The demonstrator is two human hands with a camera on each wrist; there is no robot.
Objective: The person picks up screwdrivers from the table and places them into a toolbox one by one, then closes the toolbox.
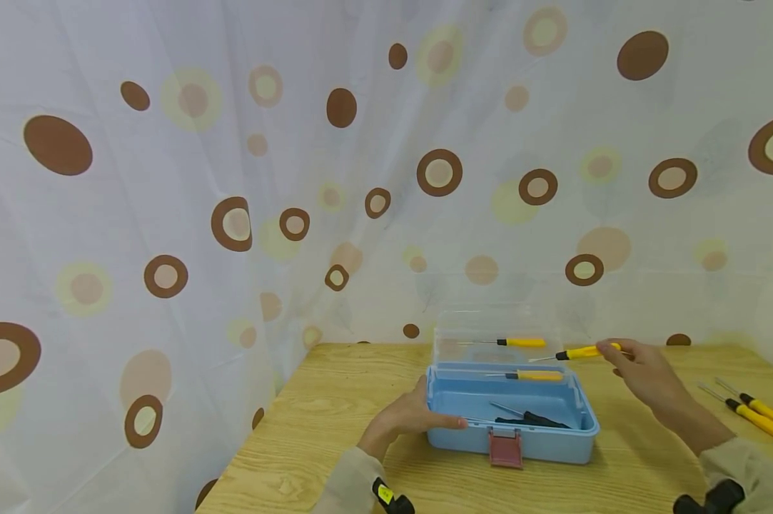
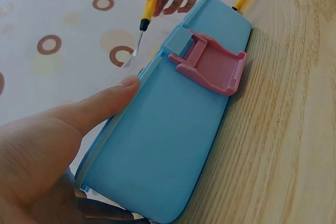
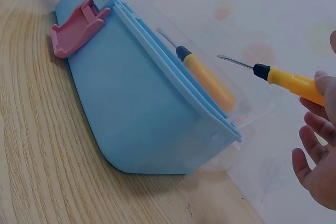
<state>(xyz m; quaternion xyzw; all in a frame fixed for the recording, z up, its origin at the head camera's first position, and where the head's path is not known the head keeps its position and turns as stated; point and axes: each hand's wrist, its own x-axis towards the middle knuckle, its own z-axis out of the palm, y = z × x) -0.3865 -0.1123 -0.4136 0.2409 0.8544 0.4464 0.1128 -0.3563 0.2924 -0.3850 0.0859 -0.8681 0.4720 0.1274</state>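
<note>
A blue toolbox sits on a wooden table, its clear lid raised at the back and its pink latch hanging down at the front. The left hand grips the toolbox at its left end, the thumb laid along the front rim and the fingers reaching round the outside of the end.

Beyond the toolbox's right end, the right hand pinches a yellow-handled screwdriver between thumb and forefinger near the butt of its handle, the remaining fingers loosely bent. The metal shaft points left, above the toolbox's back right corner, and does not touch it.

Inside the toolbox, black-handled screwdrivers lie close behind the front wall. A yellow screwdriver shows along the back of the toolbox, and a second yellow shape appears higher, against the lid; whether that is another tool or a reflection, I cannot tell. To the right of the toolbox, two loose yellow screwdrivers lie side by side on the table. Behind the toolbox hangs a white sheet printed with brown and pale circles.
</note>
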